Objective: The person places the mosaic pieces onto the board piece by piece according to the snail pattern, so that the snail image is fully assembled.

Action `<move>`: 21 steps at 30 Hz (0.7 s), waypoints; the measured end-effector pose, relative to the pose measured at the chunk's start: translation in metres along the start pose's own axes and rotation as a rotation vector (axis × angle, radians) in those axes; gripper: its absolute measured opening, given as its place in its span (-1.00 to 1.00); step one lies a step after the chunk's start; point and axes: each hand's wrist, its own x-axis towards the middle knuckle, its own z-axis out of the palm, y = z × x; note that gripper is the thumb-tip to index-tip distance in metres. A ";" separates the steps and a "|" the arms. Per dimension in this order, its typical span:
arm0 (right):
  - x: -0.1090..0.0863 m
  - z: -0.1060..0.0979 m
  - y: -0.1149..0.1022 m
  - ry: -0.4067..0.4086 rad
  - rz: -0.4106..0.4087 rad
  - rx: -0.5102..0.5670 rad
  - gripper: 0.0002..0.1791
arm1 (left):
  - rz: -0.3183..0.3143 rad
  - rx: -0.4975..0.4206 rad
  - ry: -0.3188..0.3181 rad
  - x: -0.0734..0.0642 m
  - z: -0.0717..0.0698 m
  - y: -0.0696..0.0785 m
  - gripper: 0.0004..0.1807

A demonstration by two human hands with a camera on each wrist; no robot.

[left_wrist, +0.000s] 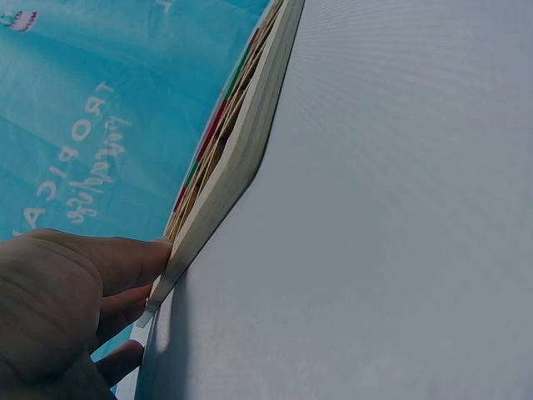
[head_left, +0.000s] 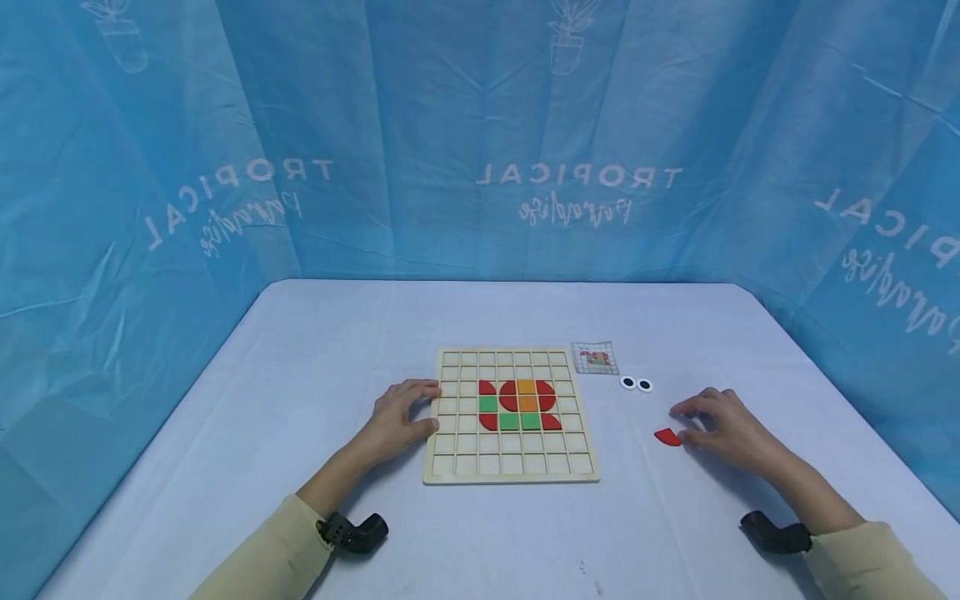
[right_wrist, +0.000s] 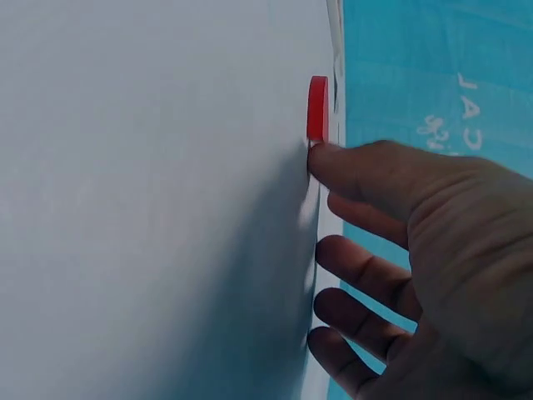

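Note:
A wooden grid board (head_left: 512, 478) lies flat on the white table. In its middle rows sit red curved pieces (head_left: 487, 422), green squares (head_left: 509, 422) and orange squares (head_left: 527, 403). My left hand (head_left: 397, 419) rests at the board's left edge, thumb and fingers spread apart along it. In the left wrist view the thumb (left_wrist: 137, 260) touches that edge. A loose red quarter-circle piece (head_left: 667, 437) lies to the right of the board. Beside it is my right hand (head_left: 727, 429), thumb tip right at the piece and the other fingers spread above the cloth.
Past the board's upper right corner lies a small printed card (head_left: 596, 358) with a coloured pattern on a grid. Two black-and-white eye pieces (head_left: 636, 384) are just below it. Blue printed fabric (head_left: 480, 233) hangs behind and along both sides of the table.

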 end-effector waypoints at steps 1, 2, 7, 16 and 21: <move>0.001 0.001 -0.002 -0.003 -0.002 0.001 -0.58 | -0.002 -0.002 0.000 0.000 0.000 0.000 -0.49; 0.002 0.002 -0.004 -0.008 -0.007 -0.001 -0.58 | -0.002 -0.003 0.001 -0.001 0.000 0.001 -0.49; 0.008 0.008 -0.016 -0.024 -0.028 -0.025 -0.58 | 0.004 -0.010 0.005 -0.001 0.000 0.001 -0.49; 0.022 0.019 -0.035 -0.086 -0.053 -0.040 -0.63 | 0.010 -0.015 0.001 -0.001 0.000 0.000 -0.49; 0.027 0.020 -0.041 -0.109 -0.069 -0.029 -0.68 | 0.009 -0.010 0.005 -0.001 0.000 0.000 -0.49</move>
